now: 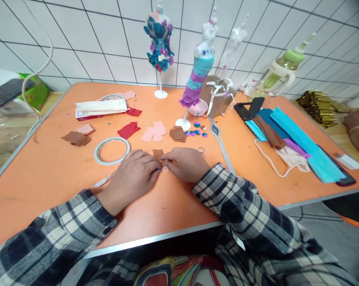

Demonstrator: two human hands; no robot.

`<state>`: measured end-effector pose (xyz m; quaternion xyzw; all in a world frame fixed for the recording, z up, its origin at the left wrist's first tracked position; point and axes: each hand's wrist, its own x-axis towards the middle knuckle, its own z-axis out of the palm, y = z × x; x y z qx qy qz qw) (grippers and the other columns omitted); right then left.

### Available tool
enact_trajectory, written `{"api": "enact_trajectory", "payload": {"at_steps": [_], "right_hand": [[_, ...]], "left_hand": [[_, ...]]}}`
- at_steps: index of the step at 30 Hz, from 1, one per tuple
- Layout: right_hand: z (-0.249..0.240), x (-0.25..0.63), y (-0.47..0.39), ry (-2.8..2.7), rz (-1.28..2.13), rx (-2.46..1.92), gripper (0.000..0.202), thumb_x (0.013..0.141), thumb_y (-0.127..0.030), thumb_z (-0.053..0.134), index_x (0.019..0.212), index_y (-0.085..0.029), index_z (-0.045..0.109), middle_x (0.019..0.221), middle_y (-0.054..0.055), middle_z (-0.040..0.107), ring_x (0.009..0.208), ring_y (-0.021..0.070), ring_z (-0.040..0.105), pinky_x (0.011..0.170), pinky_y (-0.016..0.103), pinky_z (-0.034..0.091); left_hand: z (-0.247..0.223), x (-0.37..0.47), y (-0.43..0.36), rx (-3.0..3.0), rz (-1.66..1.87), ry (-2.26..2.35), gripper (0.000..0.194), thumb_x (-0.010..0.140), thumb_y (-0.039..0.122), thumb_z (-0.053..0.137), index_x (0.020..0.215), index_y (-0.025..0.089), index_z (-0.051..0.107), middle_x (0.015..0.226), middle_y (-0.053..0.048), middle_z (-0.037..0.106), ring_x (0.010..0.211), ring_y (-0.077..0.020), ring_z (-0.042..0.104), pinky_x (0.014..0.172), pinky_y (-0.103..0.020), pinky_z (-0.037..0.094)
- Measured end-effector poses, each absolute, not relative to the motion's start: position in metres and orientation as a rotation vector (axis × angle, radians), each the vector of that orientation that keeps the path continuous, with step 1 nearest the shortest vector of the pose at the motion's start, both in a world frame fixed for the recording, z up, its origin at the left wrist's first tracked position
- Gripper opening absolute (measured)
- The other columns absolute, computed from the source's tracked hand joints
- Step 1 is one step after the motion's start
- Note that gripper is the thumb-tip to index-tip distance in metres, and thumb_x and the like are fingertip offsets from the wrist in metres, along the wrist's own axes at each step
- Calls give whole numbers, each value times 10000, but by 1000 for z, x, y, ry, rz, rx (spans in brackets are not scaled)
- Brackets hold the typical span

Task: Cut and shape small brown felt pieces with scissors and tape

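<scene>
My left hand (134, 177) rests on the orange table with its fingers bent and thumb pressed in against a small piece of paper. Opposite it, my right hand (187, 163) pinches at the same spot, fingertips nearly meeting the left thumb. A brown crepe paper piece (158, 153) shows just beyond the fingertips, and a bit of pink paper (165, 168) peeks out below them; the fingers hide the rest. Under the left hand runs a whitish strip (104, 180). A roll of white tape (97, 155) lies beyond that hand. Small scissors (201, 150) sit by the right hand.
Stacks of brown (177, 134), pink (154, 131) and red paper (128, 130) lie ahead. Behind them stand a teal-flowered mini dress form (160, 39) and a blue-purple one (198, 75). A brown paper bag (216, 97), a bottle (274, 73) and crepe rolls (304, 139) are to the right.
</scene>
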<state>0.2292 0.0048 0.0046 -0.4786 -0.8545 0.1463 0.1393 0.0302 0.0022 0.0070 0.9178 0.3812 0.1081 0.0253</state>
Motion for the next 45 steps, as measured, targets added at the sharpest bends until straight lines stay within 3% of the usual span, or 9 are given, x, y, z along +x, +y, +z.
{"api": "enact_trajectory", "payload": {"at_steps": [5, 14, 21, 25, 31, 38, 45], "right_hand": [[5, 227, 1, -2558, 398, -1347, 242, 917, -368, 567, 959, -227, 759, 926, 41, 695, 852, 181, 606, 685, 285, 374], [3, 221, 1, -2625, 281, -1455, 262, 978, -331, 493, 954, -215, 727, 935, 48, 697, 851, 186, 631, 636, 296, 349], [3, 220, 0, -2575, 342, -1473, 195, 965, -325, 533, 982, -234, 705, 922, 27, 707, 839, 186, 632, 630, 289, 340], [2, 220, 1, -2491, 395, -1507, 191, 957, -310, 549, 1081, -238, 675, 955, 13, 725, 862, 179, 634, 657, 288, 354], [1, 220, 2, -2514, 369, -1477, 172, 933, -301, 556, 928, -243, 718, 890, 18, 709, 824, 183, 622, 625, 294, 328], [3, 218, 2, -2521, 389, -1495, 181, 935, -285, 536, 906, -217, 701, 880, 33, 693, 804, 179, 596, 654, 288, 345], [2, 218, 2, -2502, 401, -1502, 170, 941, -280, 534, 994, -208, 678, 946, 35, 711, 854, 187, 620, 662, 288, 362]], "left_hand": [[5, 28, 4, 2844, 328, 1186, 232, 929, 276, 514, 879, 210, 731, 859, -68, 742, 869, -271, 623, 865, -457, 425], [1, 25, 5, 2851, 384, 1132, 255, 950, 284, 498, 888, 227, 739, 876, -49, 767, 854, -250, 659, 913, -460, 422], [-1, 25, 4, 2745, 382, 1228, 239, 939, 266, 513, 935, 198, 742, 816, -88, 740, 808, -265, 634, 756, -394, 471], [-1, 25, 5, 2777, 376, 1182, 275, 956, 276, 501, 940, 209, 768, 839, -87, 745, 822, -262, 629, 778, -404, 455], [1, 24, 6, 2836, 333, 1216, 248, 949, 296, 528, 960, 249, 771, 869, -61, 750, 833, -269, 621, 791, -428, 427], [0, 27, 3, 2765, 298, 1321, 254, 946, 268, 486, 948, 220, 735, 843, -59, 764, 811, -251, 685, 999, -506, 390], [-1, 24, 5, 2796, 342, 1259, 258, 934, 260, 488, 937, 254, 747, 915, -53, 765, 908, -264, 671, 949, -485, 396]]}}
